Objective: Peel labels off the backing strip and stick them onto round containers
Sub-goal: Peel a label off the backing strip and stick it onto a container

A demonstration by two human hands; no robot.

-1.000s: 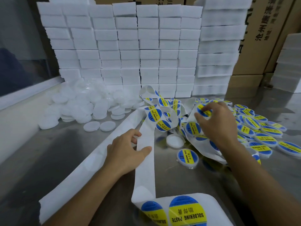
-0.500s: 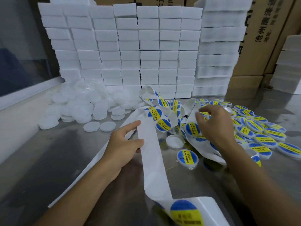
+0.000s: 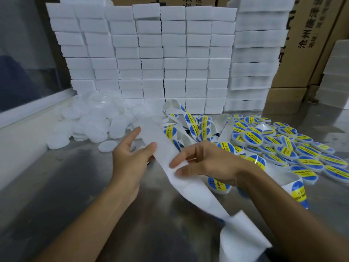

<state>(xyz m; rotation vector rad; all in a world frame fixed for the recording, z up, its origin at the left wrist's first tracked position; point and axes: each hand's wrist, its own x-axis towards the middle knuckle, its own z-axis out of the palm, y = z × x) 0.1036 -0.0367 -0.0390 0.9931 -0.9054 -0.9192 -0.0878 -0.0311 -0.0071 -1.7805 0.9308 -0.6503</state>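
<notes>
A long white backing strip [image 3: 196, 193] runs from the far middle toward me, lifted off the metal table. My left hand [image 3: 130, 156] pinches its left edge between thumb and fingers. My right hand [image 3: 205, 165] grips the same strip a little nearer, thumb and fingers closed on its right edge. Blue-and-yellow round labels [image 3: 189, 120] still sit on the far coils of the strip. One labelled round container [image 3: 219, 185] lies just under my right hand. A heap of plain white round containers [image 3: 98, 121] lies at the left.
Several labelled containers [image 3: 294, 150] are piled at the right. Stacked white foam blocks [image 3: 162, 59] form a wall at the back, with cardboard boxes [image 3: 309, 46] behind them at the right. A pale ledge [image 3: 22, 137] borders the steel table [image 3: 66, 186] on the left.
My right hand left the labelled pile and came left to take hold of the strip. My left hand lifted the strip higher, and the strip's near end slid right.
</notes>
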